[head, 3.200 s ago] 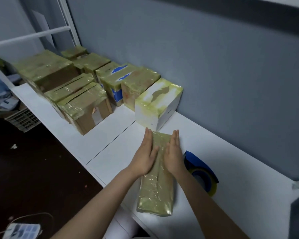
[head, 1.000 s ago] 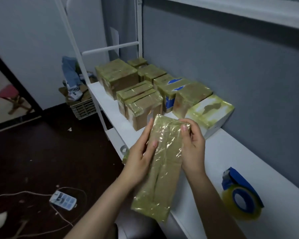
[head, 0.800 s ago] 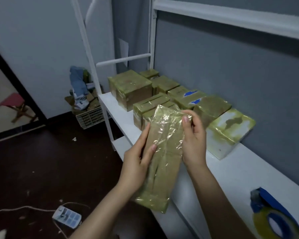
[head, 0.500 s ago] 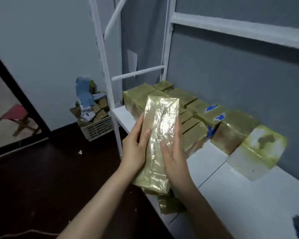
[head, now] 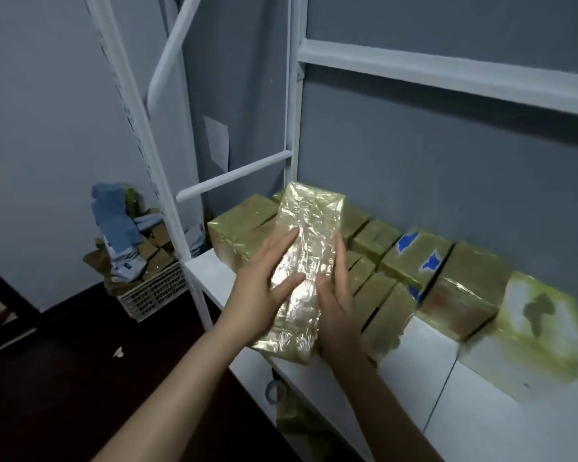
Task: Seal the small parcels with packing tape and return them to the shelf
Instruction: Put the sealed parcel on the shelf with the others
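Note:
A long flat parcel (head: 304, 261), wrapped all over in shiny yellowish tape, is held up in front of me above the white shelf (head: 481, 415). My left hand (head: 261, 295) grips its left edge with the thumb lying across the front. My right hand (head: 336, 305) holds the right edge, fingers along the side. Behind it, several taped parcels (head: 457, 295) stand in rows on the shelf against the grey wall. The tape dispenser is out of view.
White metal shelf posts (head: 292, 128) and a crossbar (head: 447, 75) rise behind the parcels. A plastic basket (head: 151, 291) full of cardboard and cloth sits on the dark floor at the left. Another taped parcel (head: 297, 425) shows on a lower level.
The parcel was pressed flat on the shelf, then both hands lifted it and carried it left toward the far rows of parcels. The view turned left and the tape dispenser left the frame.

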